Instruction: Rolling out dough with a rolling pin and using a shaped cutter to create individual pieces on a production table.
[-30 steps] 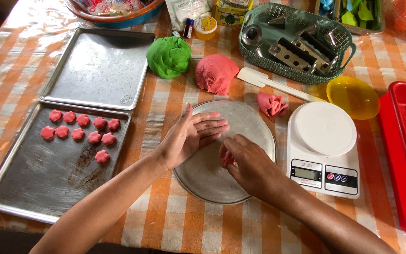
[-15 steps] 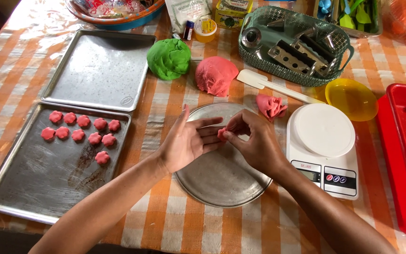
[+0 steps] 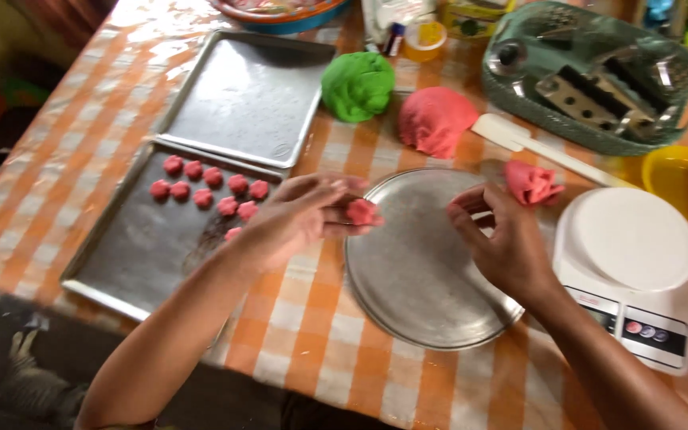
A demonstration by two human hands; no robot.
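left hand (image 3: 296, 219): grip pinched on pink dough piece (image 3: 361, 212); filled tray (image 3: 133, 239) just left
right hand (image 3: 503, 239): loosely open, empty, right of the piece

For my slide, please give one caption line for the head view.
Left hand holds a small pink dough piece over a round metal plate; right hand hovers empty.

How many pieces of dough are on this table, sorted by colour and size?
small shaped pink dough pieces on the rectangular metal baking tray: 11
small pink dough piece held in the left hand: 1
large round pink dough lump: 1
smaller torn pink dough lump: 1
large green dough lump: 1
Total: 15
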